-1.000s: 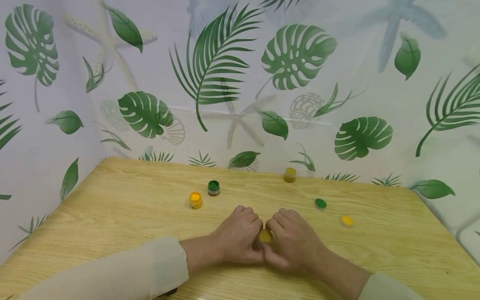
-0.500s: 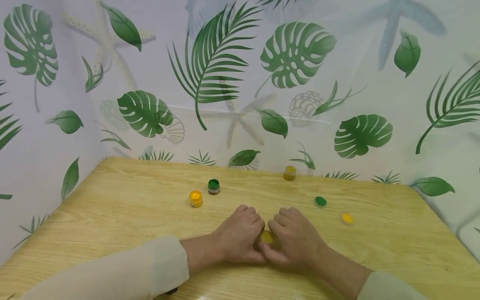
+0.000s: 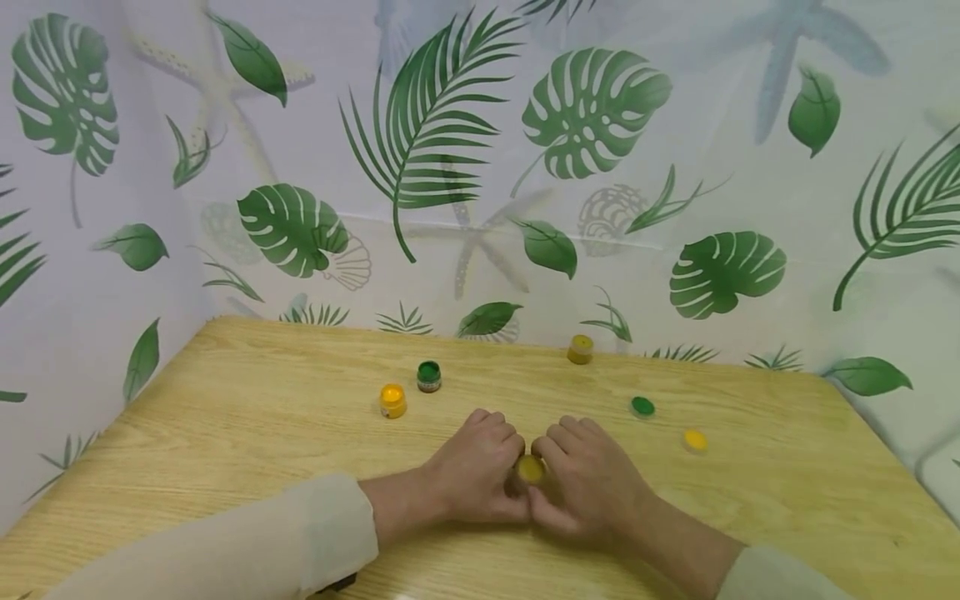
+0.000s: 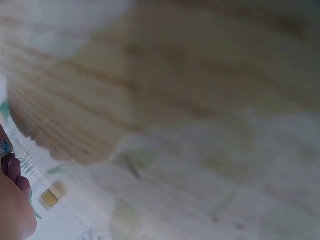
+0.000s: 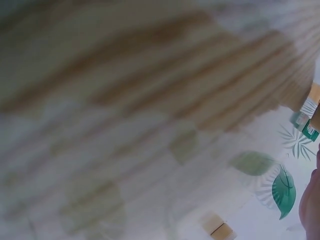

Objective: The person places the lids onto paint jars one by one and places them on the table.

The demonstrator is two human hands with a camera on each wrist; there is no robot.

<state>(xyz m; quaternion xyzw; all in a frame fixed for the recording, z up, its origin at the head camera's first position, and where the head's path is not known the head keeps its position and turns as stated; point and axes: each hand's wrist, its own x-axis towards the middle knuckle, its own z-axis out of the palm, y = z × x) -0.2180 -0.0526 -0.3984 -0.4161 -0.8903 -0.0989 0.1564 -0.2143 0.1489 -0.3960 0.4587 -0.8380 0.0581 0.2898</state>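
Near the front of the table, in the head view, my left hand (image 3: 480, 471) and right hand (image 3: 588, 479) meet around a small paint jar with a mustard-yellow top (image 3: 531, 469). Curled fingers of both hands grip it from either side, and the thumbs come together on the near side. Most of the jar's body is hidden by the hands. The left wrist view catches part of the left hand (image 4: 15, 200) at its left edge, with a bit of the jar's printed label (image 4: 4, 146). Only a sliver of the right hand (image 5: 311, 205) shows in the right wrist view.
Left of centre stand an uncapped yellow paint jar (image 3: 392, 402) and an uncapped green one (image 3: 429, 377). A mustard-coloured jar (image 3: 580, 350) with its lid on stands at the back edge. A green lid (image 3: 642, 407) and a yellow lid (image 3: 695, 440) lie to the right.
Both hands stay around the jar in the same place. Half a second ago the right thumb lay further left and the jar's top was more covered; now the thumbs meet tip to tip.
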